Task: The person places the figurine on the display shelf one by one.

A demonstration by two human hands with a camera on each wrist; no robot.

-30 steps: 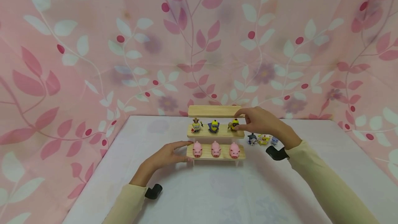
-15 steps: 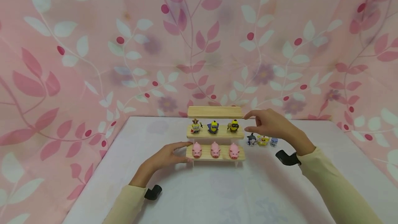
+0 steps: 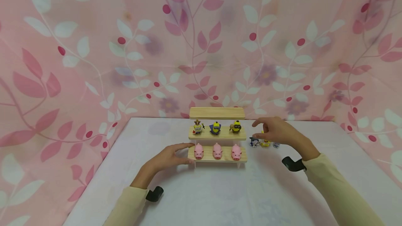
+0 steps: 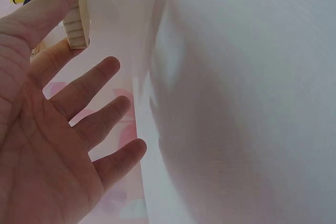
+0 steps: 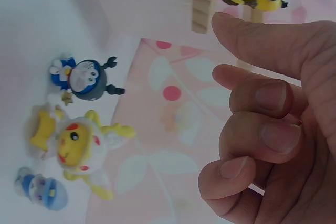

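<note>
A tiered wooden display shelf (image 3: pixel 216 113) stands on the table. Its bottom step holds three pink toy pigs (image 3: pixel 217 151), its middle step three yellow minion figures (image 3: pixel 215 128), and the top step is bare. My left hand (image 3: pixel 164 156) pinches the left end of the bottom board between thumb and index finger; the other fingers (image 4: pixel 100 124) are spread. Right of the shelf hovers my right hand (image 3: pixel 276 130), holding nothing, fingers loosely bent. Below it stand three small figures: a dark-hooded one (image 5: pixel 86 80), a yellow-and-white one (image 5: pixel 76 145) and a blue one (image 5: pixel 44 190).
A white cloth covers the table (image 3: pixel 226 194). Behind it hangs a pink curtain (image 3: pixel 201 44) with a leaf pattern, close to the shelf's back. A black wrist mount (image 3: pixel 293 164) sits on the right arm, another on the left.
My right hand has drawn away from the rightmost minion, leaving it on the middle step, and moved right and down above the loose figures. The left hand has stayed at the shelf.
</note>
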